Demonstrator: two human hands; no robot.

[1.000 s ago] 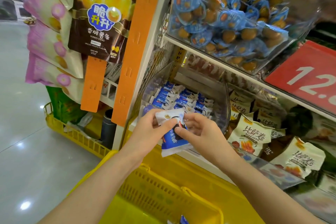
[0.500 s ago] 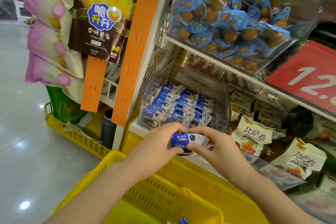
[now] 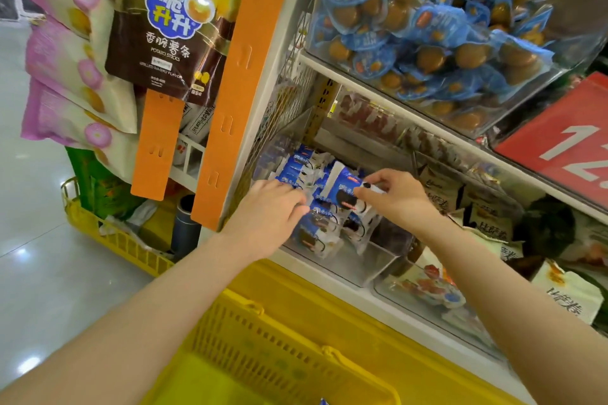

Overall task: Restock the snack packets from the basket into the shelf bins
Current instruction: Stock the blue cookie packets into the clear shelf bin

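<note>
Packet (image 3: 343,188) apparently between right fingers (image 3: 383,176)

Head-worn camera looks down, close over the shelf bin (image 3: 368,268).

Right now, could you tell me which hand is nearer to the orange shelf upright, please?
Left. The left hand is in the clear bin, just right of the orange upright; the right hand, pinching a blue-and-white packet, is farther right.
</note>
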